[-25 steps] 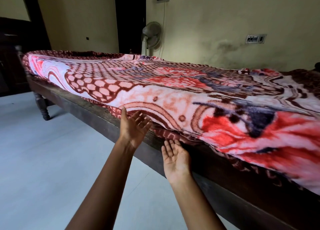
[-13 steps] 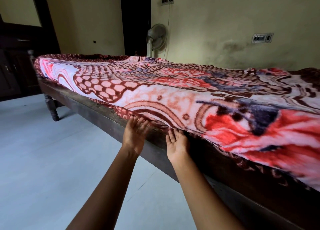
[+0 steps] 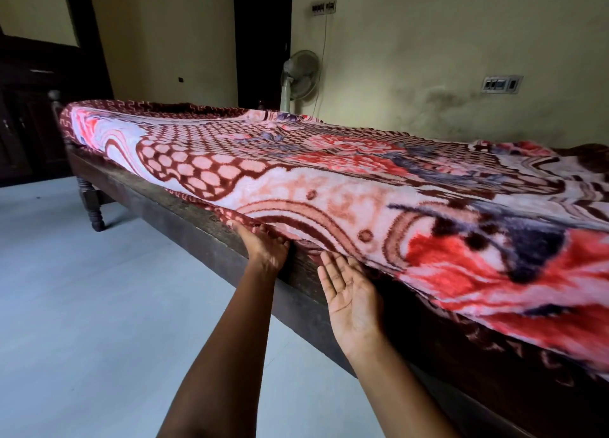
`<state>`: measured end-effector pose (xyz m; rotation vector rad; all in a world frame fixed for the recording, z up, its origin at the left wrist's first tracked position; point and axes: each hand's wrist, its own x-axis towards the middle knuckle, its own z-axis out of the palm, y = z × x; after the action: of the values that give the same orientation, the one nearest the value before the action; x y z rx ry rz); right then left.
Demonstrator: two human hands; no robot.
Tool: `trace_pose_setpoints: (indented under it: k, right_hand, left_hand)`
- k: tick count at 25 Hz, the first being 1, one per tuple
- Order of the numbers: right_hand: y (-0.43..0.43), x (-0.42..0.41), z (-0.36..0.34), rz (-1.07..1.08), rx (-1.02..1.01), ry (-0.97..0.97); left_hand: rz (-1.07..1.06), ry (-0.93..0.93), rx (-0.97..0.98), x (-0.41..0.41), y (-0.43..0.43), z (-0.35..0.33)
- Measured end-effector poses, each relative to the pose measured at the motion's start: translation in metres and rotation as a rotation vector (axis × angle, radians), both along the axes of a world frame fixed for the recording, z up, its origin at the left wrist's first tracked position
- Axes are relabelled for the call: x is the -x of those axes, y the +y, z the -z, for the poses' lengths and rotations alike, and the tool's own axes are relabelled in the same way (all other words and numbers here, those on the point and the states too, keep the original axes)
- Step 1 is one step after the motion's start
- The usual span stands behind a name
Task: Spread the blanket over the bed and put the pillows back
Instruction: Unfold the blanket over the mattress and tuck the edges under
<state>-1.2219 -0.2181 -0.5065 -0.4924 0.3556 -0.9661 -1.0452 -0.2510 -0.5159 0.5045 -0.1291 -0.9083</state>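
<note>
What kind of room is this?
Probably a bedroom in a home: a dark wooden bed frame carries a plush pink, red and maroon patterned blanket, and a grey pedestal fan stands by the yellowish wall.

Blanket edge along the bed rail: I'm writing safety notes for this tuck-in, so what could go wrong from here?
The left hand pushes the blanket hem against the wooden bed frame; fingers could scrape on that worn rail. Nearer the camera the blanket hangs lower over the frame, so tucking only here may bunch it or leave it uneven, and the open right hand holds nothing to steady it.
</note>
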Motion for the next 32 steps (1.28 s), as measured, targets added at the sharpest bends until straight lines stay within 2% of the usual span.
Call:
trace_pose_setpoints:
  k: [4, 7, 13, 16, 20, 23, 26, 29, 32]
  right_hand:
    - [-0.005, 0.006, 0.003, -0.027, 0.002, 0.054]
    - [-0.007, 0.012, 0.005, -0.028, 0.011, 0.117]
    - [0.009, 0.038, 0.006, 0.028, 0.076, 0.27]
    - [0.018, 0.068, 0.003, 0.039, 0.175, 0.432]
    - [0.028, 0.115, 0.0, 0.07, 0.42, 0.679]
    - [0.038, 0.15, -0.013, 0.067, 0.606, 0.814]
    - [0.039, 0.185, -0.046, 0.084, 0.84, 0.902]
    - [0.021, 0.226, -0.091, 0.221, 1.09, 0.992]
    - [-0.021, 0.267, -0.128, 0.481, 1.365, 1.221]
  left_hand:
    - [0.013, -0.057, -0.049, 0.006, -0.002, -0.002]
    - [-0.008, -0.124, -0.188, 0.027, 0.028, 0.004]
    - [0.085, -0.308, -0.235, 0.09, 0.096, 0.004]
    - [0.081, -0.546, -0.286, 0.116, 0.116, 0.003]
    - [0.0, -0.975, -0.278, 0.153, 0.124, 0.001]
    - [-0.076, -1.285, -0.154, 0.178, 0.113, -0.019]
    - [-0.209, -1.614, 0.051, 0.2, 0.088, -0.058]
    - [-0.328, -1.91, 0.203, 0.227, 0.047, -0.104]
    - [-0.334, -2.129, 0.211, 0.254, 0.009, -0.131]
